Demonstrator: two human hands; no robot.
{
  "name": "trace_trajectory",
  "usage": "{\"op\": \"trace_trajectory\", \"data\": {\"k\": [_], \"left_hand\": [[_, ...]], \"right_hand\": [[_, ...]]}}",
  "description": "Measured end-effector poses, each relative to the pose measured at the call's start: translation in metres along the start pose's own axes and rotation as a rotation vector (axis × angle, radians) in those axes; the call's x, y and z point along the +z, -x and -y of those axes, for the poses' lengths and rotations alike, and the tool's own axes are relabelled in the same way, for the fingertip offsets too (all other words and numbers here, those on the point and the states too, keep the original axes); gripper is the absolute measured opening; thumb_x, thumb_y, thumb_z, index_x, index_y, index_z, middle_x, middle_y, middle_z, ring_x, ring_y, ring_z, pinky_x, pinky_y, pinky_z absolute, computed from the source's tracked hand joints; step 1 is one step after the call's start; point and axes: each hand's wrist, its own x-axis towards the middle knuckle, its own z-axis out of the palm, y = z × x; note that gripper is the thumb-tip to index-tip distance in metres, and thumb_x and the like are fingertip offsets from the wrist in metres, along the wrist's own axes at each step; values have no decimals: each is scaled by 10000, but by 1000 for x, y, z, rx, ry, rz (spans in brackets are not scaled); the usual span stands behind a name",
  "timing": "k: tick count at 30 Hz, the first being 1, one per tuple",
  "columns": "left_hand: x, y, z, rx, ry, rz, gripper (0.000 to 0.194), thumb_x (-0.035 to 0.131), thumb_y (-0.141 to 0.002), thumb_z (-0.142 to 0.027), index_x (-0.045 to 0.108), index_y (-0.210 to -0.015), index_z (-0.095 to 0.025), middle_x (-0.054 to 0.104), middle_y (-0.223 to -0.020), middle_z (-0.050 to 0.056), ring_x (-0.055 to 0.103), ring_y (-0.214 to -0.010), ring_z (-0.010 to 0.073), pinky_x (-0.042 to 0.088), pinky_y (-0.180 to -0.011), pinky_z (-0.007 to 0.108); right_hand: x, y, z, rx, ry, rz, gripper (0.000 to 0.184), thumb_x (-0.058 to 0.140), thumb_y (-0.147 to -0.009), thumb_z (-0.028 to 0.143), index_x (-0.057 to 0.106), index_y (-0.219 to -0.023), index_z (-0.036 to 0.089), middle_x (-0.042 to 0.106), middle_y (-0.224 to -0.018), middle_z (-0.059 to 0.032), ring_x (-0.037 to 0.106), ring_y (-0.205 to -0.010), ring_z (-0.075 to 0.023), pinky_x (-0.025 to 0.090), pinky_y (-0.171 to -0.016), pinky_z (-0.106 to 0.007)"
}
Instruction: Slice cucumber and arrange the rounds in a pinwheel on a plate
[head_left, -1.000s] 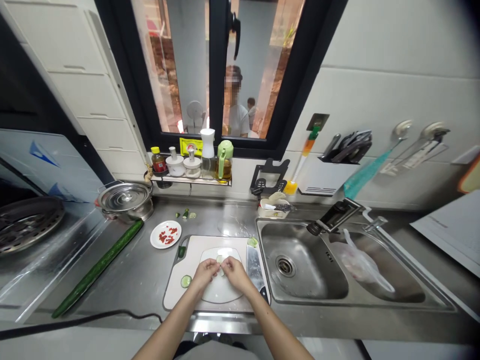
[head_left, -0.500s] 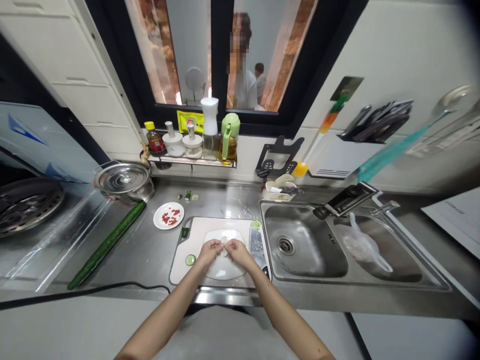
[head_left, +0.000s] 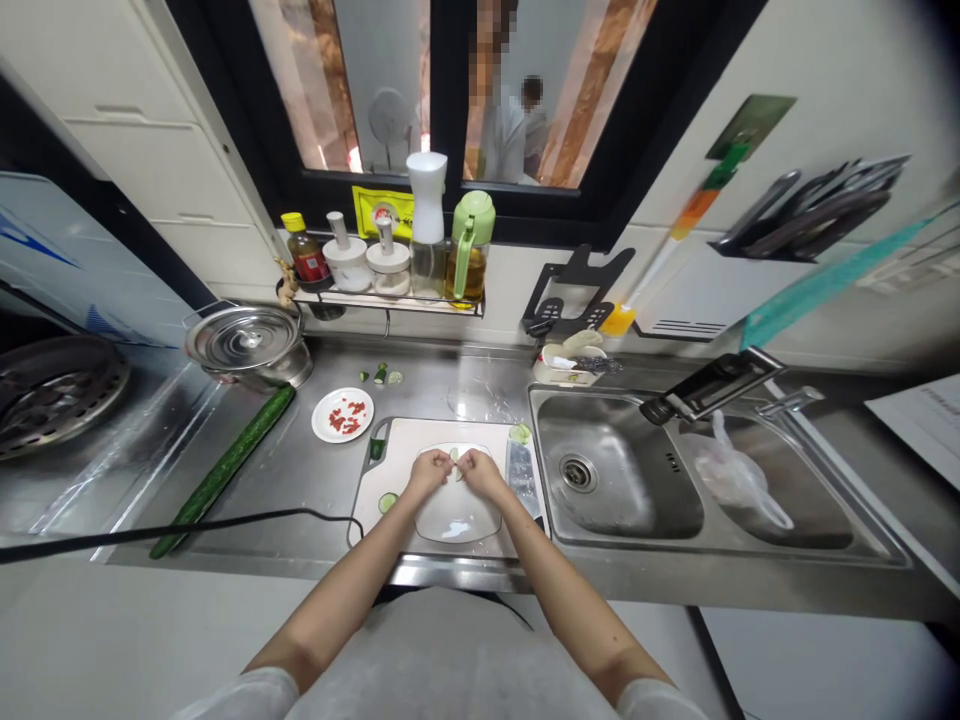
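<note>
Your left hand (head_left: 431, 471) and right hand (head_left: 480, 471) come together over the plate (head_left: 457, 515), fingertips pinching a pale slice (head_left: 454, 458) between them, cleaver (head_left: 523, 468) to the right.

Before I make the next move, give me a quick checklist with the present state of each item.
1. Left hand and right hand both at the pale piece: ok.
2. Piece held above the white plate: ok.
3. Grip secure: cannot tell, fingers partly hide it.
4. Knife set down: ok, flat on the right of the cutting board.
5. Black cord clear of the work: not ok, it passes across the long cucumber and reaches the board's left edge in view.
</note>
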Motion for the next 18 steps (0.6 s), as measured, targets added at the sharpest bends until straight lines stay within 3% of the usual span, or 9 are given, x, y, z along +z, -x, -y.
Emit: {"op": "trace_trajectory", "data": {"k": [7, 13, 18], "left_hand": [[-3, -6, -15, 10, -259, -56, 87, 607, -781, -248, 652, -774, -174, 609, -530, -20, 544, -497, 106, 386, -590, 215], [-5, 1, -21, 84, -541, -122, 133, 588, -798, -277, 669, -808, -171, 709, -809, 77, 631, -787, 182, 394, -692, 243], [-6, 6, -23, 110, -657, -113, 167, 533, -834, -273, 664, -853, -171, 700, -861, 102, 629, -873, 214, 398, -748, 265]], "right_hand": [[0, -11, 10, 51, 156, -39, 124, 507, -838, 165, 629, -818, 147, 680, -857, -74, 571, -775, -149, 325, -640, -223], [2, -8, 17, 85, 268, -35, 146, 513, -882, 244, 629, -904, 158, 684, -917, -107, 595, -846, -193, 313, -635, -249], [2, -5, 22, 97, 377, -10, 194, 480, -910, 270, 617, -992, 161, 684, -975, -119, 612, -893, -206, 337, -656, -258]]}}
